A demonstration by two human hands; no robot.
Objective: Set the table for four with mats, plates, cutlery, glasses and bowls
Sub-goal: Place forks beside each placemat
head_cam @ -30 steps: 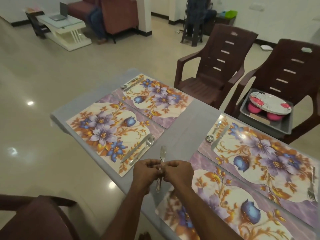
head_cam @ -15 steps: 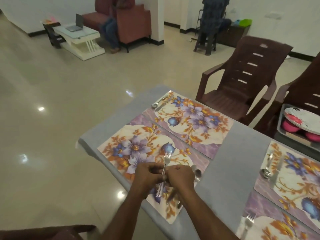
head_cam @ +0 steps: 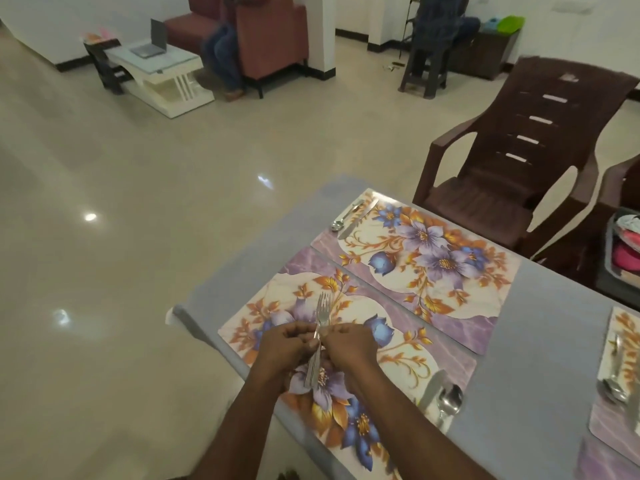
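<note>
My left hand point(head_cam: 285, 346) and my right hand point(head_cam: 348, 344) meet over the near floral mat point(head_cam: 408, 341), both pinching a small bundle of steel forks point(head_cam: 320, 327) held tines up. On that mat's right end lie a knife point(head_cam: 431, 389) and a spoon point(head_cam: 448, 401). The far floral mat point(head_cam: 433, 258) has a spoon and a knife point(head_cam: 349, 218) at its left end. A third mat point(head_cam: 620, 372) with cutlery shows at the right edge.
The grey table point(head_cam: 547, 327) ends just left of the near mat. A brown plastic chair point(head_cam: 519, 157) stands behind the far mat. A grey tray point(head_cam: 623, 251) with plates and pink bowls sits on a second chair at the right edge. People sit far back.
The view has swung left along the table. My hands, still holding the forks, have moved from the gap between mats to above the near left mat.
</note>
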